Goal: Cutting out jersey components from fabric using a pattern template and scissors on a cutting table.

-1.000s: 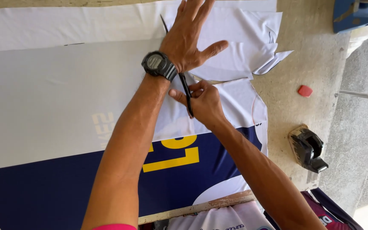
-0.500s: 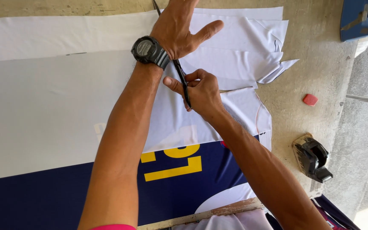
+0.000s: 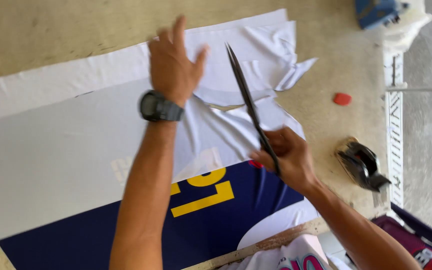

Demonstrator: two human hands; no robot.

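Note:
White fabric (image 3: 51, 150) with a navy band and yellow printed shapes (image 3: 206, 192) lies spread on a beige table. My left hand (image 3: 173, 65), a black watch on its wrist, is raised over the fabric's upper part, fingers apart, holding nothing. My right hand (image 3: 286, 155) grips long black scissors (image 3: 246, 100); their closed blades point up and away, lifted off the cloth. A cut edge with a loose flap (image 3: 296, 75) shows just right of the blades.
A small red piece (image 3: 342, 99) lies on the table to the right. A black hand tool (image 3: 361, 165) sits near the table's right edge. A blue object (image 3: 376, 11) is at the top right. More fabric (image 3: 296, 255) lies at the bottom.
My right hand has drawn back to the right and lifted the scissors off the fabric. My left hand has risen from the cloth and moved apart from the right.

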